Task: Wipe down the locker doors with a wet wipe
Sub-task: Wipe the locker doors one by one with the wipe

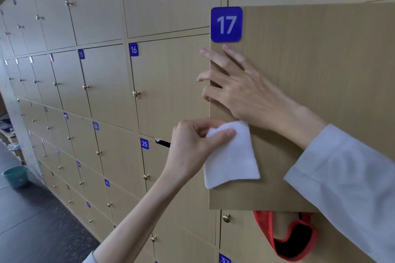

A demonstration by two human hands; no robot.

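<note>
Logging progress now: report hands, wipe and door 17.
Left hand pinches white wipe against door 17. Right hand flat on it, fingers over the door's edge. Door swung open. Red strap hangs below, clear.

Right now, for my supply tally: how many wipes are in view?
1: the wipe pinched in the left hand, lying on open door 17 just below the right hand. Others may be hidden.
</note>
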